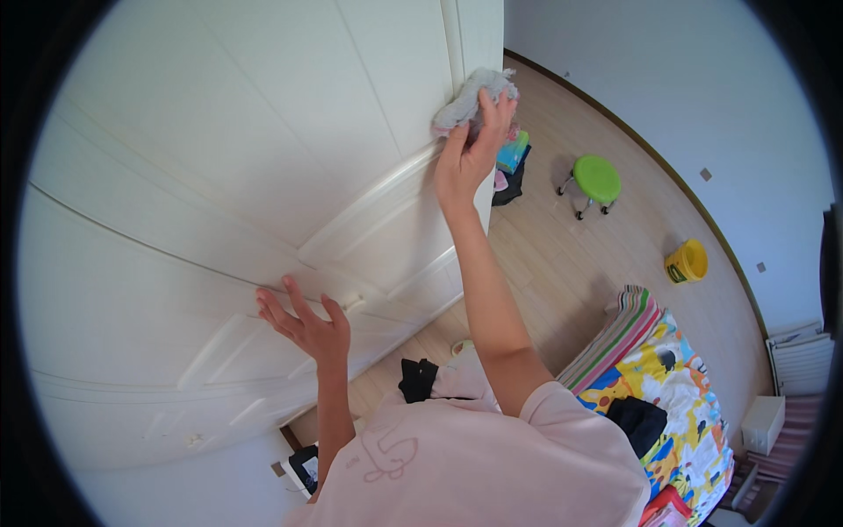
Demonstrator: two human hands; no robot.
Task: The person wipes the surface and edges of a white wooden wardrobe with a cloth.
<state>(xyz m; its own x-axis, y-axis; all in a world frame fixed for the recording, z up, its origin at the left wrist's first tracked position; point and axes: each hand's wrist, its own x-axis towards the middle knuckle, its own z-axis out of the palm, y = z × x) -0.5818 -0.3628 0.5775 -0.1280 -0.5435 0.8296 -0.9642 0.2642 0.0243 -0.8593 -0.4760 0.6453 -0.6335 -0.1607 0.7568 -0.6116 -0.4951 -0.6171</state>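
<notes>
A crumpled grey cloth with pinkish parts [464,105] is pressed against the right edge of a white panelled wardrobe door [375,217]. My right hand [475,148] holds that cloth, with the arm stretched up and forward. Lower on the left, my left hand [306,323] has its fingers spread, the tips at or close to the wardrobe front beside the seam between two doors. Whether they touch cannot be told. A small pale knob [354,304] sits just right of the left hand.
Right of the wardrobe, a green round stool [597,178] on casters and a yellow bucket [687,261] stand on the wood floor [546,257]. Behind me at lower right is a bed with a colourful patterned cover [685,408]. Colourful items [512,155] lie past the wardrobe's edge.
</notes>
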